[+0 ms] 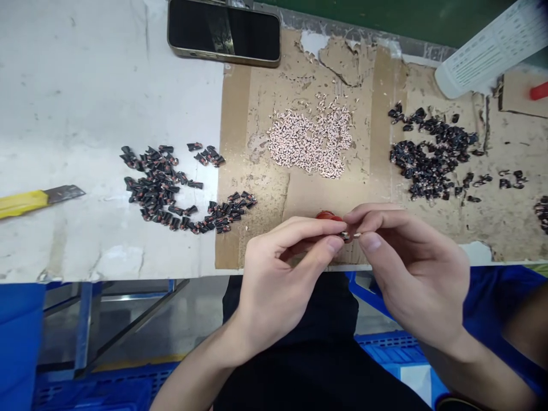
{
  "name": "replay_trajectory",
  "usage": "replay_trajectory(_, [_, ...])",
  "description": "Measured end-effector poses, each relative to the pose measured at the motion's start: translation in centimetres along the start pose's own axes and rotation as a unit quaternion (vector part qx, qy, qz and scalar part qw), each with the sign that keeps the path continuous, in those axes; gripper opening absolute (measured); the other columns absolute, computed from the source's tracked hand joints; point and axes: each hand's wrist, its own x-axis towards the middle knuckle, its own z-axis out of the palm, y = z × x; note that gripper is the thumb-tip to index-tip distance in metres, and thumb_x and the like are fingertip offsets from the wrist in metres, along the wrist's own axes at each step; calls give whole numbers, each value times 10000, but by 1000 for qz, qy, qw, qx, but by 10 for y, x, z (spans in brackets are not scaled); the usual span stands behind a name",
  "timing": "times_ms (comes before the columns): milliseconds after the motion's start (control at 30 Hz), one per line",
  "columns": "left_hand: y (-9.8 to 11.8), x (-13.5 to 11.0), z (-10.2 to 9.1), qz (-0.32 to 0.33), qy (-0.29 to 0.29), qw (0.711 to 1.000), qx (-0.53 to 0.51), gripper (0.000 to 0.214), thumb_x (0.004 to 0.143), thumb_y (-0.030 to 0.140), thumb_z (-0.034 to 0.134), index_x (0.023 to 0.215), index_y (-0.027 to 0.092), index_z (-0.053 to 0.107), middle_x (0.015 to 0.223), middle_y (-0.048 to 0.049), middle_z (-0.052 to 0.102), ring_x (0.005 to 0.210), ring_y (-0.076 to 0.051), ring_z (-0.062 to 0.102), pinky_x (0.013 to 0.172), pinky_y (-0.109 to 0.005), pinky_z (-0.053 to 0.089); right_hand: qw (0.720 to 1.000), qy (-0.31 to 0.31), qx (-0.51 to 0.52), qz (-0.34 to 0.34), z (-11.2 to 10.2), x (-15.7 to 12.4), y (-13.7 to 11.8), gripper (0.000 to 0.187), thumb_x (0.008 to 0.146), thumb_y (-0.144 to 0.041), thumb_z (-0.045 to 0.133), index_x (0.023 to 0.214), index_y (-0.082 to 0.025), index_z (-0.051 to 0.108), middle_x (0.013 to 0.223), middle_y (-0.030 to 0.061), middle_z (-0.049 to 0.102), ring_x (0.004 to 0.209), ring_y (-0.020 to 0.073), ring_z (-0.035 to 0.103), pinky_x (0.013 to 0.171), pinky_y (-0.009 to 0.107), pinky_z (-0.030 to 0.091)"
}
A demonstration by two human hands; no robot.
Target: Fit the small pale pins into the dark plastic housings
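The left hand [274, 279] and the right hand [422, 274] meet over the front edge of the bench [85, 108], fingertips close together. The grip of the left hand is clamped on a small dark piece [345, 235], held between thumb and index finger. The grip of the right hand is clamped on a small pale piece [357, 235], positioned just beside the dark piece; contact between the two cannot be determined. A red object [326, 215], partly hidden, is located directly behind the fingertips.

A heap of pale pieces [306, 142] lies on the cardboard [317, 197] beyond the hands. The left group of black pieces [156, 185] lies partly on the white surface, partly on the cardboard. The right group of black pieces [432, 157] lies on cardboard, near a tilted white bottle [479, 57]. A phone [225, 31] is located at the far edge; a yellow-handled knife [23, 204] lies at far left.
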Motion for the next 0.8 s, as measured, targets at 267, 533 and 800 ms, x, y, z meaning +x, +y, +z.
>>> replay_trajectory(267, [1,1,-2,29,-12,999,41,188,906,62,757,986,214,833,988,-13,840,854,-142,802,776,-191,683,1000,-14,-2,-7,0,2,0,136,954,-126,686,936,-256,724,1003,41,751,1003,176,746,864,268,651])
replay_trajectory(533, [5,0,0,37,4,999,37,199,887,38,765,968,206,837,972,-18,837,828,-130,796,759,-181,682,1000,-16,21,-15,-4,4,4,190,907,-121,772,988,-290,803,1014,18,806,964,178,782,782,264,682])
replay_trajectory(800, [10,6,2,-97,-14,989,-112,69,853,97,795,863,158,767,723,-19,796,625,-143,780,647,-208,697,994,-7,-13,-110,-9,4,12,372,837,-33,793,1055,-332,835,1030,18,835,913,218,803,732,344,707])
